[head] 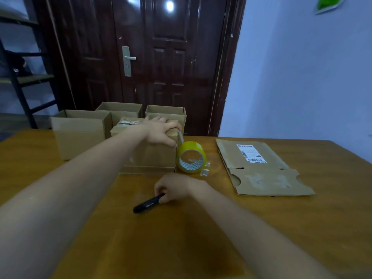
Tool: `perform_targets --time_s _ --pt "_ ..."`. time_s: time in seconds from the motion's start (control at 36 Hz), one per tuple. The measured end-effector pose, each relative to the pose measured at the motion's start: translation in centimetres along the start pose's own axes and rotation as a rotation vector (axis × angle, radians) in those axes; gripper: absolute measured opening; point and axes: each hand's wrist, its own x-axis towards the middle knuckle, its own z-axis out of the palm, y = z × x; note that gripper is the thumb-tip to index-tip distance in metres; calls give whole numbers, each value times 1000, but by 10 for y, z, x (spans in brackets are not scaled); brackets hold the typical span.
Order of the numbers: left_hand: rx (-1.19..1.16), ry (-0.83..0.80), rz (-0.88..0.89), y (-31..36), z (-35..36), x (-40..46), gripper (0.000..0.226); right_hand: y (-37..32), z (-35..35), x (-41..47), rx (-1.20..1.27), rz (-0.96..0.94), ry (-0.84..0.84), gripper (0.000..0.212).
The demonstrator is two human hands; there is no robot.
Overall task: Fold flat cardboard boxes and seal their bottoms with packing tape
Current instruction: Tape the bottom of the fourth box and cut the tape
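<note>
both hands: box [149, 150], black cutter [148, 203]

A folded brown cardboard box [149, 154] stands on the wooden table, taped side up. Just right of it, a yellowish roll of clear packing tape [191, 157] stands on edge, a strip running up to the box's top corner. A flattened brown cardboard box [261, 170] with a white label lies further right.
</note>
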Motion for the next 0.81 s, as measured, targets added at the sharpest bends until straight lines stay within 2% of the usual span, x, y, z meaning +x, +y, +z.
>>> perform_targets --time_s 0.08,0.17,0.28,0.36,0.44,0.53,0.67,0.81 --pt "-10 3 -1 -1 1 1 73 14 -20 -20 288 5 -21 21" --pt "-14 14 1 0 0 0 73 37 -35 -44 716 44 98 19" --pt "-18 3 0 0 -2 -1 78 59 -49 -65 1441 -138 585 2" --pt "-24 -5 3 0 -2 -1 83 69 -54 -64 1697 -260 872 6" --pt "-33 3 6 1 -2 -2 76 72 -52 -59 1703 -214 977 9" --pt "-47 0 4 1 -2 -3 77 73 -44 -48 1553 -22 1037 20" --pt "-65 8 3 1 -2 -4 68 74 -30 -26 1415 184 1108 19" --pt "-69 26 0 1 -1 -2 58 76 -24 -8 1463 191 1244 21"
